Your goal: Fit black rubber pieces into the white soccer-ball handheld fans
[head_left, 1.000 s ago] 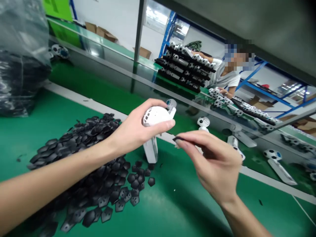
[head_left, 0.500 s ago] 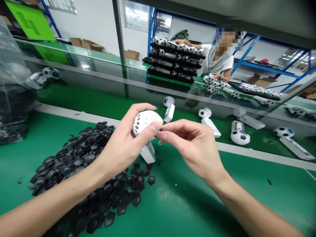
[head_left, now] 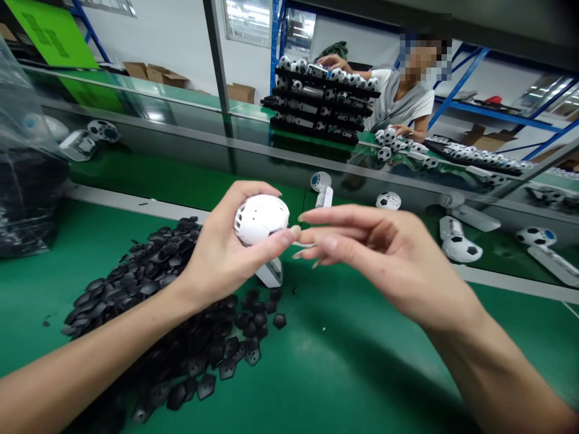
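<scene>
My left hand (head_left: 226, 253) is wrapped round a white ball-shaped housing (head_left: 262, 218) with slots on its left side and small holes on top. A white rectangular handle (head_left: 270, 274) hangs below it. A dark patch shows on the housing beside my left thumb. Just right of the housing, my right hand (head_left: 366, 253) has its fingers stretched and apart, with nothing visible in them. Beneath my left forearm lies a large heap of black pentagon pieces (head_left: 149, 274), with several loose ones at its right edge.
White devices with ball-shaped heads (head_left: 536, 237) lie along the green channel (head_left: 190, 181) behind the worktop. A clear plastic bag (head_left: 27, 181) of black pieces stands at left. Beyond the barrier, a person (head_left: 402, 102) handles football-patterned parts by a stacked black rack (head_left: 321, 111).
My right hand has moved away to the right from the housing, and its pinched fingers have opened. My left hand still holds the housing, now slightly farther left and turned.
</scene>
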A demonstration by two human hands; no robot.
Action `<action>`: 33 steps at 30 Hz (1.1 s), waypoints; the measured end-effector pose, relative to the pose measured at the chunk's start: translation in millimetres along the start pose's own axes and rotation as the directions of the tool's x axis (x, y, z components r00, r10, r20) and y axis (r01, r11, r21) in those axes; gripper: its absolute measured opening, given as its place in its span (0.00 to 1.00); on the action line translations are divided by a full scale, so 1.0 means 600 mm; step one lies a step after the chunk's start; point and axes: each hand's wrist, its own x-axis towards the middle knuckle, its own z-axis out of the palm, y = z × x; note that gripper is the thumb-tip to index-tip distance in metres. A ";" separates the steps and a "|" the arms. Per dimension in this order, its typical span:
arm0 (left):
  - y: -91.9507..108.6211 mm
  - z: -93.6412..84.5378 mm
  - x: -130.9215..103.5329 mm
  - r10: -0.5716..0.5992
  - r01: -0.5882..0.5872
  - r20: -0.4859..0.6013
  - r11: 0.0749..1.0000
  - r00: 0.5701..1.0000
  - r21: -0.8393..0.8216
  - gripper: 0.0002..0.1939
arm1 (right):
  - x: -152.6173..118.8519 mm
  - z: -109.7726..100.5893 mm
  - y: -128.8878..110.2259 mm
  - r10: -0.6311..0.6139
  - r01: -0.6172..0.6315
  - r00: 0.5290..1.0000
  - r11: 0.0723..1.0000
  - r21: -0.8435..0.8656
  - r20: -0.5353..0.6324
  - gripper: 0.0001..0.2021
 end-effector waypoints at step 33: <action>-0.014 -0.027 0.039 0.040 -0.014 -0.142 0.984 0.989 0.178 0.20 | -0.039 0.022 0.082 -0.747 0.837 0.448 0.159 -0.523 0.491 0.14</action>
